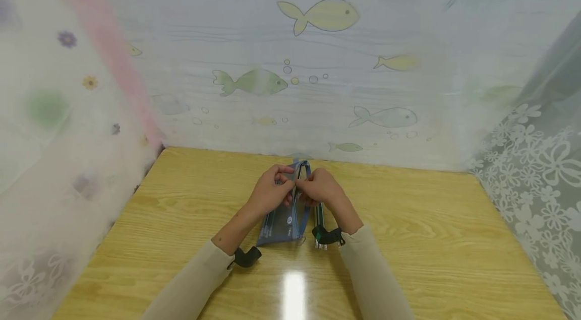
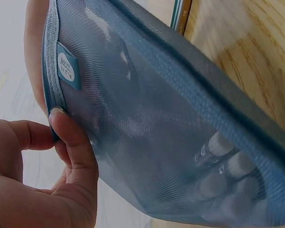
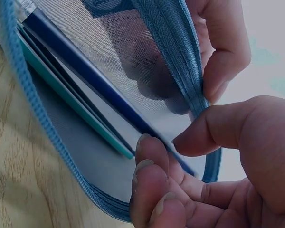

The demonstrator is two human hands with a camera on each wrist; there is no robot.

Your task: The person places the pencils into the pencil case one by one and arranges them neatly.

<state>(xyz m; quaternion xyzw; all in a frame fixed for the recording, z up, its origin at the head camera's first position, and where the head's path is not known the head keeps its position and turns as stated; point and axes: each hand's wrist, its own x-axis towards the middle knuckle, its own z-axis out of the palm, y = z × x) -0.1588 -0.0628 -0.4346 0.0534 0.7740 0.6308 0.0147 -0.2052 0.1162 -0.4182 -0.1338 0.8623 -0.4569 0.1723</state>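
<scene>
A blue mesh zip pouch (image 1: 282, 224) lies tilted on the table between the two hands, its zipper open. My left hand (image 1: 271, 190) pinches the zipper edge near a small blue label (image 2: 69, 66), thumb against fingertips. At the pouch's mouth, my right hand (image 1: 323, 188) has a dark blue pencil (image 3: 90, 71) between thumb and fingers; the pencil lies partly inside the pouch. Beside it in the pouch is a thin green stick-like item (image 3: 71, 102). Several white round ends (image 2: 240, 164) show blurred through the mesh.
More green pencils (image 1: 320, 215) lie on the wooden table (image 1: 422, 239) under the right wrist. Black wrist camera mounts (image 1: 247, 257) sit on both wrists. A fish-patterned curtain (image 1: 317, 83) stands behind the table, with a lace-flowered sheet (image 1: 544, 174) at the right.
</scene>
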